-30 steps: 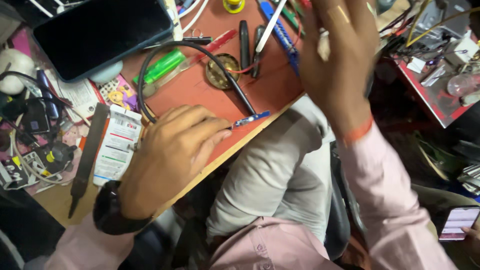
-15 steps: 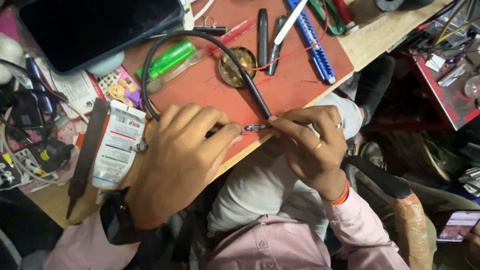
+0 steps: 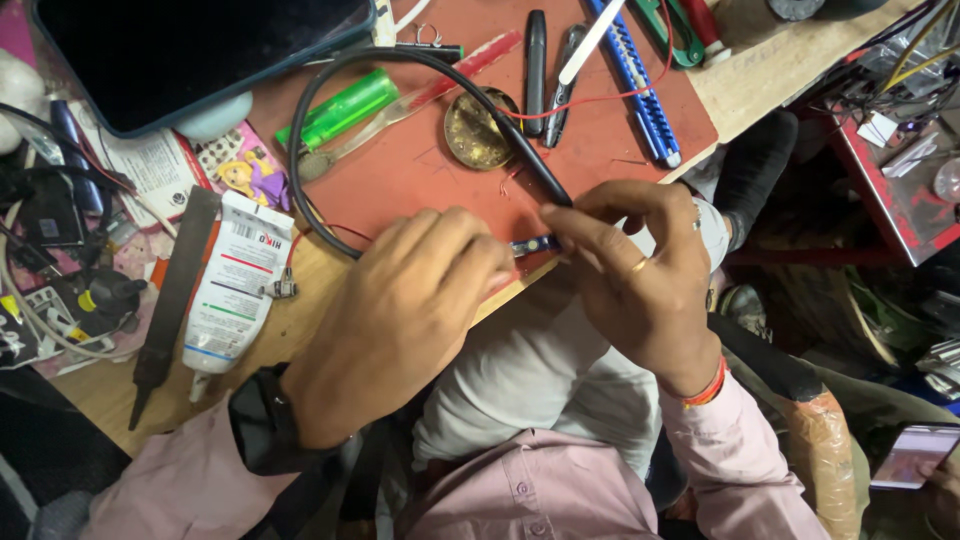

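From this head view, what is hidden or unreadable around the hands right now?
- Small blue part: only a sliver shows between the left hand and right hand; too small to identify.
- Soldering iron tip: covered by the right hand's fingers.
- Left fingertips: curled under, grip unseen.
- Dark tablet: cut off by the top edge.
- Blue cutter: upper end cut off by the top edge.

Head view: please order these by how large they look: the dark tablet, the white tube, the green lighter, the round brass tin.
1. dark tablet, cut off by the frame
2. white tube
3. green lighter
4. round brass tin; close to the lighter, so unsure
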